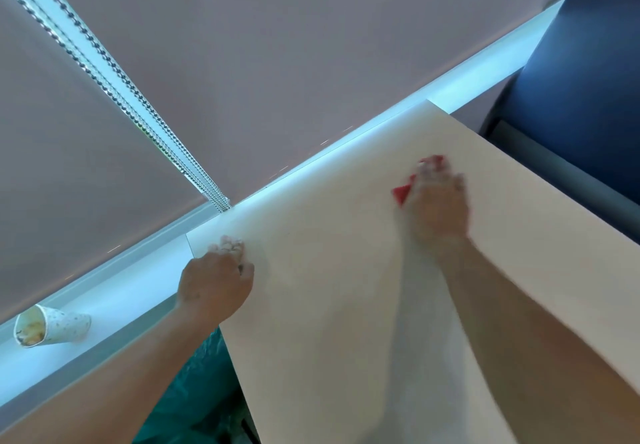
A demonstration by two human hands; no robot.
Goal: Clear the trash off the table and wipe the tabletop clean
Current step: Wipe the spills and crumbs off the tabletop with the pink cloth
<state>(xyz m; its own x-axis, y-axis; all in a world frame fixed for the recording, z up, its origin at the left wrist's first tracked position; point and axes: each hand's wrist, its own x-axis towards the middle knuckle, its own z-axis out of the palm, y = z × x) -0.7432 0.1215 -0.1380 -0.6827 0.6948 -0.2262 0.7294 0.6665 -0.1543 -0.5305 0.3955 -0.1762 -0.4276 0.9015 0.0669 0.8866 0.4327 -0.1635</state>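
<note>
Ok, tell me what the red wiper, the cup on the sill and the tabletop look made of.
Red cloth under the right hand: soft fabric, probably, from its limp corner; blurred. Paper cup: thin printed paper, matte, stained inside. Tabletop: smooth cream laminate or similar, faint sheen, no grain.

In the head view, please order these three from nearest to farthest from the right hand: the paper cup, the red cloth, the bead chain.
1. red cloth, under the right hand.
2. bead chain, to the left, by the blind.
3. paper cup, far left, on the sill.
</note>
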